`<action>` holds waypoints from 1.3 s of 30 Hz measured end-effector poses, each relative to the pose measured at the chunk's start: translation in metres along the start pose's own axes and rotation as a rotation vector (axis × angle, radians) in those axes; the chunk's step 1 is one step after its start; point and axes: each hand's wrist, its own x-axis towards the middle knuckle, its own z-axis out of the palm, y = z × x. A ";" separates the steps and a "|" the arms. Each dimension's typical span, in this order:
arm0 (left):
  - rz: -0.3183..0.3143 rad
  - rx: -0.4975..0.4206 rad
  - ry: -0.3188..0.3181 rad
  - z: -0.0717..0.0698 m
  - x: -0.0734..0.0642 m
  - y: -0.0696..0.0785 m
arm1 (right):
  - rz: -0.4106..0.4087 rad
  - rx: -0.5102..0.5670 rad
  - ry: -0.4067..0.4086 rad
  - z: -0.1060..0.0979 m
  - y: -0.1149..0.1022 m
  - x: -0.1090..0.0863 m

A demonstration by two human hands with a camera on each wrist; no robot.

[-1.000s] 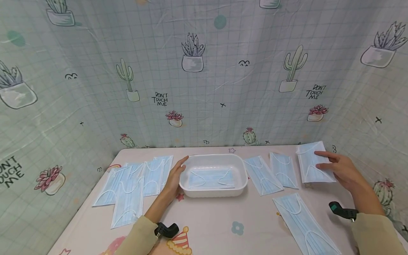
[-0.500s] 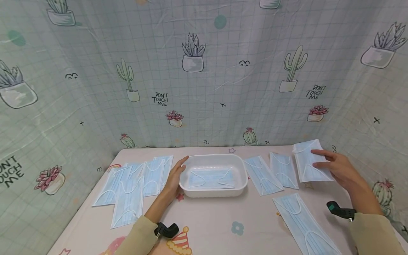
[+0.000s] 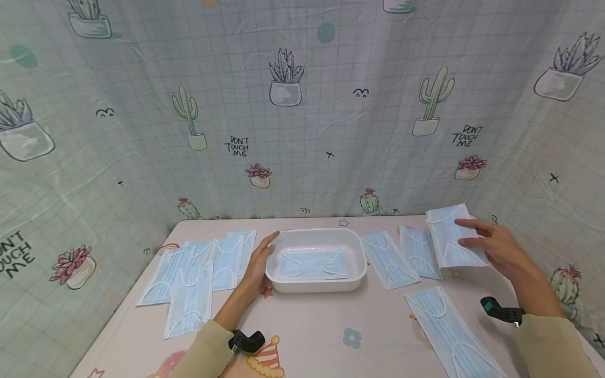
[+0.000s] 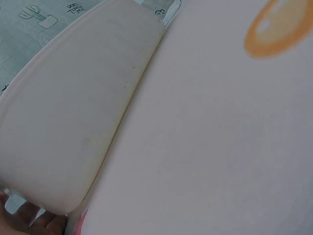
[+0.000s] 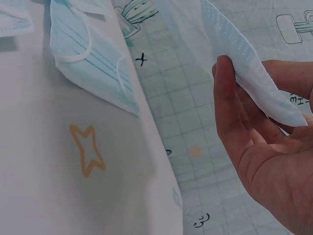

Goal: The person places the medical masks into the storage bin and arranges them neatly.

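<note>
A white plastic container (image 3: 316,286) stands mid-table with a blue face mask (image 3: 313,264) lying flat inside. At its left end my left hand (image 3: 257,264) holds the side wall; in the left wrist view its fingers (image 4: 49,221) show only partly at the container's corner. On the right, my right hand (image 3: 501,251) pinches another face mask (image 3: 454,241) between thumb and fingers, raised off the table. The right wrist view shows this held mask (image 5: 254,73) edge-on between the fingers (image 5: 226,81).
Several overlapping masks (image 3: 191,294) lie left of the container. To its right are two masks, one tilted (image 3: 391,261) and one behind it (image 3: 419,252). A larger-looking mask (image 3: 449,331) lies nearer the front right. A patterned curtain (image 3: 331,121) hangs behind the table.
My right hand has moved left and slightly up with the pinched mask, which now overlaps the neighbouring mask in the head view. The left hand and container have stayed put.
</note>
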 end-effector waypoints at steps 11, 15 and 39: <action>0.016 0.011 -0.008 0.000 -0.001 -0.001 | -0.028 -0.002 -0.002 0.003 -0.001 0.001; 0.022 0.014 -0.016 -0.001 -0.001 -0.001 | -0.037 -0.003 -0.003 0.005 -0.002 0.001; 0.017 -0.030 -0.027 -0.001 0.000 -0.002 | -0.075 -0.020 -0.004 0.017 -0.018 -0.001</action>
